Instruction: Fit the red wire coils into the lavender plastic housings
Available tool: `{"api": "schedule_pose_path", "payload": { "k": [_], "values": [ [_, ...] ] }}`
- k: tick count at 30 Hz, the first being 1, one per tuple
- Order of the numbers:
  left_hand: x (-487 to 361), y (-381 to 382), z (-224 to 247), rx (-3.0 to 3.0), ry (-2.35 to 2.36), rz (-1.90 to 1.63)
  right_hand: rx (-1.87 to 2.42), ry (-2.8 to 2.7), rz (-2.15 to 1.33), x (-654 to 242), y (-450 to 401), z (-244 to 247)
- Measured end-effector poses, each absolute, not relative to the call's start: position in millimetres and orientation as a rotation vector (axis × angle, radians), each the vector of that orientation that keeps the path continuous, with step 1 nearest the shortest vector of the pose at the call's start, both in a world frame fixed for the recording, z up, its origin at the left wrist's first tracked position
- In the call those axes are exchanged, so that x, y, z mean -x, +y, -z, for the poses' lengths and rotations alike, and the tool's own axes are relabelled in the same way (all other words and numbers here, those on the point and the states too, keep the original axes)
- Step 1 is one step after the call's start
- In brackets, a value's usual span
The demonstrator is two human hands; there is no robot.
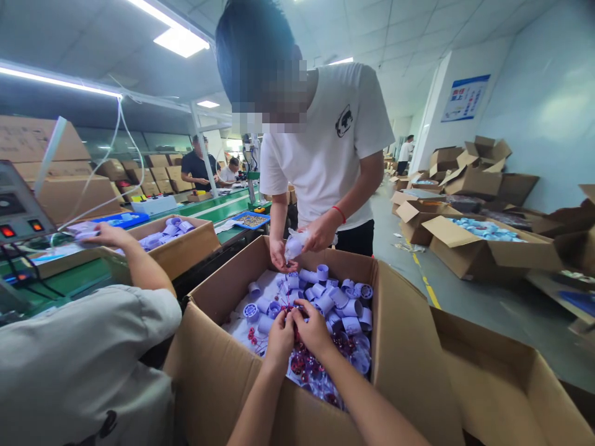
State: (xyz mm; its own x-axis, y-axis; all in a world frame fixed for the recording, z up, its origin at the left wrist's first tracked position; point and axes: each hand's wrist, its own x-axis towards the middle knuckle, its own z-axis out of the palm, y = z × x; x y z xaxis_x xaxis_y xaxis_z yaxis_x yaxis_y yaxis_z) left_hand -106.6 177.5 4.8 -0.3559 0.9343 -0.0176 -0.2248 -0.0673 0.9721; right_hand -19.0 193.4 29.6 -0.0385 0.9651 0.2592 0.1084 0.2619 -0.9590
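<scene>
My left hand (281,342) and my right hand (313,329) meet over an open cardboard box (223,353), fingertips pinched together. Between them shows a small dark red part with thin red wires (287,306), partly hidden by my fingers. Lavender plastic cylinders (341,297) fill the far and right side of the box. Under and beside my wrists lie several dark red wired parts (304,365) among see-through plastic pieces (360,356). Across the box, a co-worker's hands (302,244) hold a whitish translucent piece (294,244), just beyond my fingertips.
At left, another person's arm (139,260) reaches over a carton of lavender parts (179,248) on the green bench (223,214). A blue tray (251,219) of small parts sits farther along. Open cartons (488,254) line the right floor; one box (506,371) stands close at right.
</scene>
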Motion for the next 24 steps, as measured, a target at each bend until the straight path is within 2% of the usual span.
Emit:
{"api": "schedule_pose_path", "payload": {
  "k": [5, 14, 20, 24],
  "values": [
    [107.2, 179.0, -1.0, -0.859, 1.270, -1.480, 1.015, -1.360, -1.152, 22.7, 197.1, -28.2],
    [104.5, 175.7, -10.1, -0.811, 1.253, -1.406, 0.938, -1.454, -0.965, 14.9, 193.9, -36.4],
    [99.0, 167.4, -29.6, -0.728, 1.172, -1.362, 1.186, -1.275, -0.894, 9.9, 207.4, -30.6],
    [100.7, 167.3, -33.4, -0.687, 1.203, -1.473, 1.399, -1.209, -0.661, 3.0, 216.9, -24.4]
  ]
}}
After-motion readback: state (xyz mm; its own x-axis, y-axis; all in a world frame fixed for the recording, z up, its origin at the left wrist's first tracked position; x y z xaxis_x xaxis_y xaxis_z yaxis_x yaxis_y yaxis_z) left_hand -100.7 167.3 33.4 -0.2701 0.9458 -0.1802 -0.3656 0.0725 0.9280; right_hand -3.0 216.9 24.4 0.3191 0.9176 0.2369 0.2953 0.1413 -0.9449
